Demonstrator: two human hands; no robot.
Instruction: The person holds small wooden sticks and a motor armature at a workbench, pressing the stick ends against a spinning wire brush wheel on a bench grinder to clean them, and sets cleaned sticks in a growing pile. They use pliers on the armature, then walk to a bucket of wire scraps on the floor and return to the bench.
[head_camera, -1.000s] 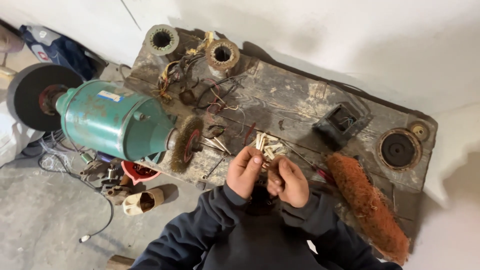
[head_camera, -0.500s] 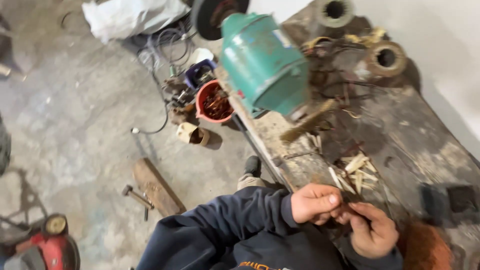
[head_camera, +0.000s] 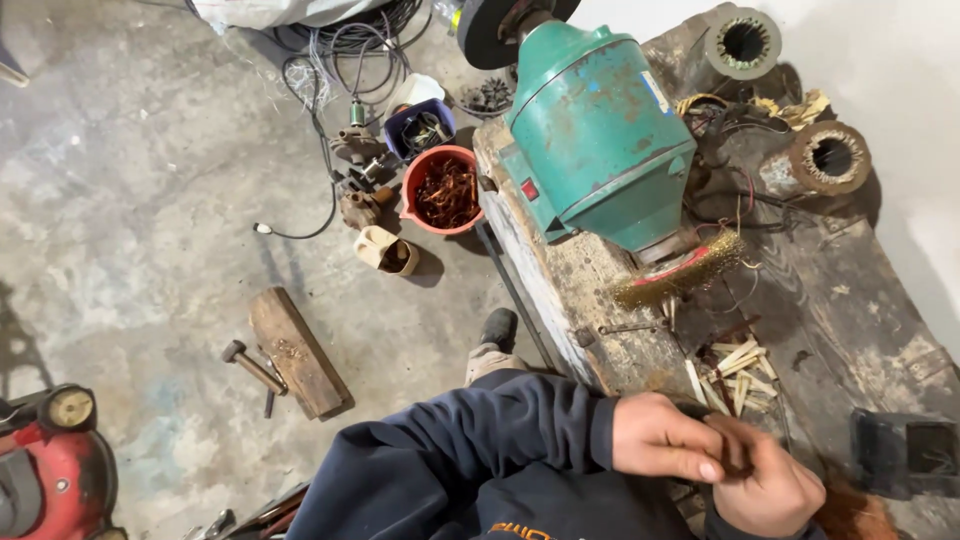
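Observation:
My left hand (head_camera: 665, 440) and my right hand (head_camera: 768, 482) meet at the near edge of a grimy wooden workbench (head_camera: 860, 290). Together they pinch a small dark piece between the fingertips; what it is stays hidden. Just beyond the hands lies a heap of pale insulation strips (head_camera: 735, 372). A green bench grinder (head_camera: 600, 125) stands on the bench, its brass wire wheel (head_camera: 680, 275) facing the hands. Both arms wear dark blue sleeves.
Two wound motor stators (head_camera: 828, 158) and tangled wires sit at the bench's far end, a black box (head_camera: 905, 452) at the right. On the concrete floor: a red bucket of copper scrap (head_camera: 442, 190), a wood block (head_camera: 298, 352), a hammer (head_camera: 252, 366), a red machine (head_camera: 45, 465).
The view swung left from the bench top toward the floor. My hands stayed together at the bench edge, still working on the small piece.

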